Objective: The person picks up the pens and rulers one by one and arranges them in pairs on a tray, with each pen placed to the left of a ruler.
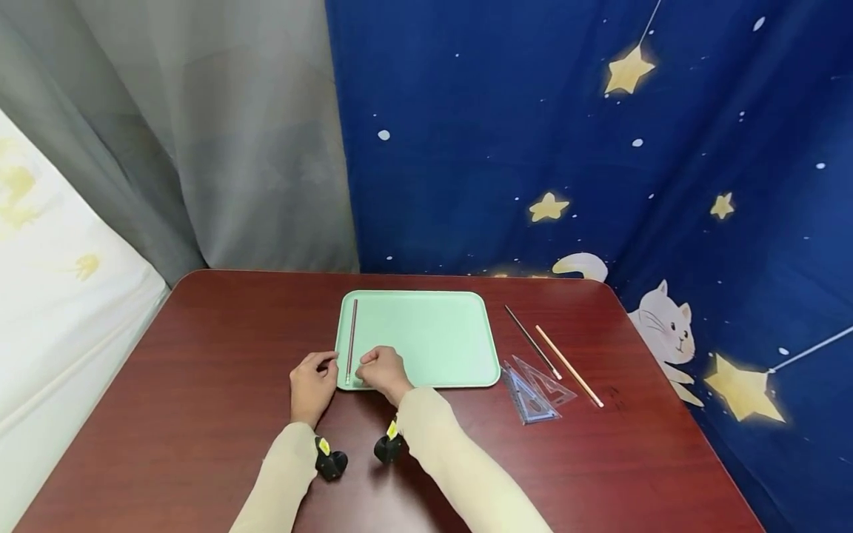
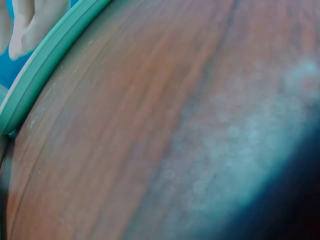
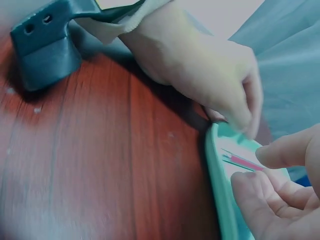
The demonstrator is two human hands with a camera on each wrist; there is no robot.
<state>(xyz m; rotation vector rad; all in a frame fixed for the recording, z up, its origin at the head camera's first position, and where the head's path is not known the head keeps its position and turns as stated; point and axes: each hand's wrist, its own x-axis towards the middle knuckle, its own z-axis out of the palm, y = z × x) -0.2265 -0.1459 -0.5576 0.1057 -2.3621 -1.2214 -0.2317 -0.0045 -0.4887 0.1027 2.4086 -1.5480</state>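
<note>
A light green tray [image 1: 426, 340] lies on the table. Along its left side rests a dark red pencil [image 1: 352, 340], its near end close to the tray's front rim. My left hand [image 1: 313, 389] is at the tray's left edge, fingertips by the rim; whether they touch it I cannot tell. My right hand [image 1: 384, 370] hovers over the tray's front left part, just right of the pencil. In the right wrist view, its thumb and fingers [image 3: 285, 150] are apart with nothing pinched between them, and the pencil [image 3: 245, 161] shows beyond.
Right of the tray lie a dark pencil [image 1: 533, 342], a pale wooden stick-like pencil [image 1: 569, 366] and clear set squares [image 1: 533, 392], partly overlapping. The brown table [image 1: 220, 385] ends at curtains at the back. A black camera mount [image 1: 389, 446] sits on the right wrist.
</note>
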